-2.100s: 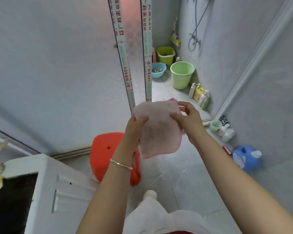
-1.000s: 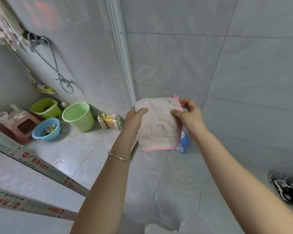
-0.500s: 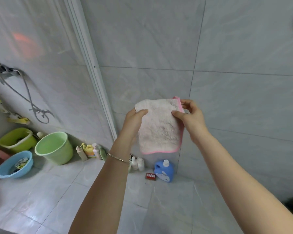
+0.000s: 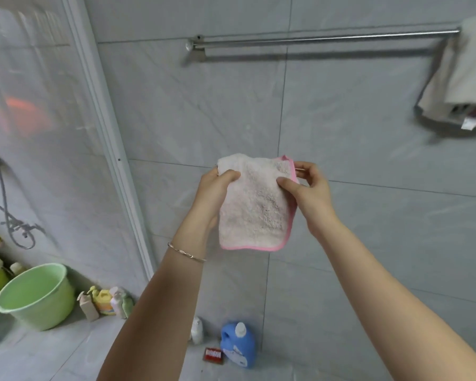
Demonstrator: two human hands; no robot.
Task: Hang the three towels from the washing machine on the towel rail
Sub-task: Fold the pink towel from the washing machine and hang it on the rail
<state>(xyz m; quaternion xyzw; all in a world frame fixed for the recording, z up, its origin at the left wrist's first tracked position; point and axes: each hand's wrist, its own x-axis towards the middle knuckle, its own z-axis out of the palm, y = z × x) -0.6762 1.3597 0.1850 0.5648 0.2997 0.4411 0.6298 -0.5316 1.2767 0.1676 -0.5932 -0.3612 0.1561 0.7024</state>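
Pink-edged and fluffy, the small towel (image 4: 254, 204) hangs between the person's two hands, well below the towel rail (image 4: 324, 38) and a little left of its middle. The left hand (image 4: 213, 198) is pinched shut on the towel's upper left corner, the right hand (image 4: 307, 192) on the upper right edge by the pink trim, so the cloth droops flat from its top edge. That rail, a steel bar running level along the tiled wall, lies up and slightly rightward from both hands, its long line roughly matching the towel's held top edge. The right hand sits a touch nearer the bare middle stretch. Another towel (image 4: 462, 78) already drapes over the rail's far right end. I'd guess the lift goes straight up, then over the bar, clear of that hanging one.
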